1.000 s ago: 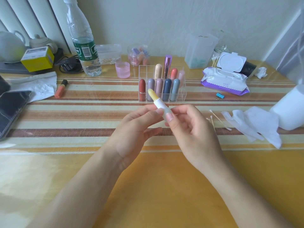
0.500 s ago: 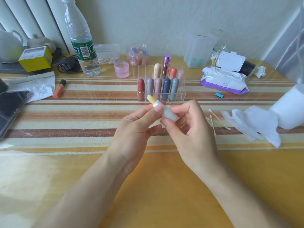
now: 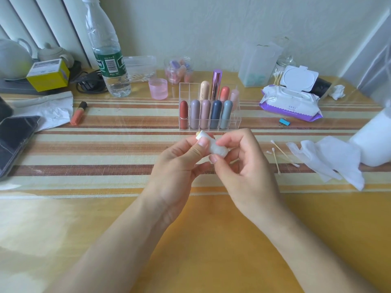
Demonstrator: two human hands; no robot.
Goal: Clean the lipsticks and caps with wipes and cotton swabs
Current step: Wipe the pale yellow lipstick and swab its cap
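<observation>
Both hands hold one white lipstick tube above the striped mat. My left hand pinches its upper end, where only a sliver of yellow balm shows. My right hand grips the frosted base between thumb and fingers. Behind them a clear acrylic organizer holds several capped lipsticks. An orange lipstick lies at the left. Cotton swabs and a used white wipe lie to the right. The wipes pack, lid open, is at the back right.
A water bottle, a pink cup and a jar of small items stand behind. A phone, crumpled paper and a yellow box are at the left. A white roll stands at the right edge.
The yellow balm, sticking well out of the tube a second ago, has sunk almost fully into it. The right hand has shifted its grip on the base.
</observation>
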